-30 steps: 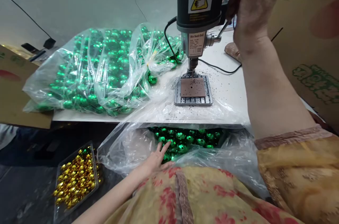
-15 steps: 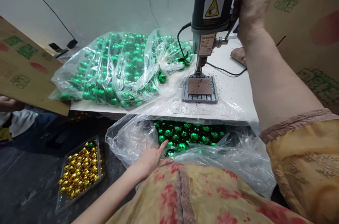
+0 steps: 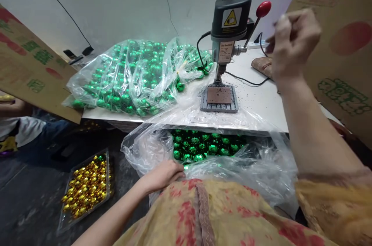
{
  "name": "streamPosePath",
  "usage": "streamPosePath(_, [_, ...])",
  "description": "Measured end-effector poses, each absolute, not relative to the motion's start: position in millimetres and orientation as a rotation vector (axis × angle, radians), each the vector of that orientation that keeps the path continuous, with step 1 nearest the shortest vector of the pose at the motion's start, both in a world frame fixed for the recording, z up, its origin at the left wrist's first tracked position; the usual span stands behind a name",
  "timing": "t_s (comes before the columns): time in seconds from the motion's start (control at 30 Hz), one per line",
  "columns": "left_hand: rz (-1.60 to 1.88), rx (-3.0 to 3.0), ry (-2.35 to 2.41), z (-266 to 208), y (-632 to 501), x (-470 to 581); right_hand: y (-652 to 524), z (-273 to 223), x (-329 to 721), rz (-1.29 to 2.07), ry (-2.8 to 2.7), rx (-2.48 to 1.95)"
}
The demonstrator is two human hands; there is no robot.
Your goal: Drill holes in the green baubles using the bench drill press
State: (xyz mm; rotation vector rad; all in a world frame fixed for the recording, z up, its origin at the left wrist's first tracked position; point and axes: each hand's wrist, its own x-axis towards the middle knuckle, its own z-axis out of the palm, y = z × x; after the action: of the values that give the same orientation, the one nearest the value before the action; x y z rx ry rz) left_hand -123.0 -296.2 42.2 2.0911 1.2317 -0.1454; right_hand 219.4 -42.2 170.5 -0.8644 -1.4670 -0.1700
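Note:
My left hand (image 3: 165, 174) is at the near edge of an open clear plastic bag (image 3: 255, 172), its fingers bent down and drawn together. What they hold, if anything, is hidden. Shiny green faceted balls (image 3: 205, 145) fill the bag's mouth below the table edge. My right hand (image 3: 298, 40), blurred, hangs in the air with fingers curled and nothing visible in them. It is to the right of the red-knobbed lever (image 3: 263, 8) of a small bench drill (image 3: 231, 17), apart from it. Under the drill, a brown block (image 3: 219, 95) rests on the grey slotted base (image 3: 219, 108), with dark shavings around.
A large tied plastic bag of green balls (image 3: 128, 79) lies on the white table (image 3: 255, 100). Gold balls fill a clear tray (image 3: 84, 187) on the floor. Cardboard boxes (image 3: 37, 56) flank both sides. At far left another person's arm (image 3: 13, 108) shows. A brown pouch (image 3: 261, 65) lies behind.
My right hand has let go of the drill's lever and moved right, so the red knob shows. My left fingers, spread before, have curled in at the bag's edge. The view shifted slightly.

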Motion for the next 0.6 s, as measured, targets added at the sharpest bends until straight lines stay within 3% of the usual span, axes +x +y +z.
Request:
streamPosePath(0.13, [0.074,2.011,1.142,73.8,-298.0,-116.9,-138.3,87.2,186.7,-0.113,-2.06,-0.556])
streamPosePath(0.37, [-0.112,1.98,0.915,95.1,-292.6,-97.7,-183.0,-68.8,126.9,0.059,-2.785,-0.315])
streamPosePath(0.6, [-0.166,1.89,1.094,86.2,-288.4,-108.2,-155.3,-133.6,108.0,0.12,-2.962,-0.31])
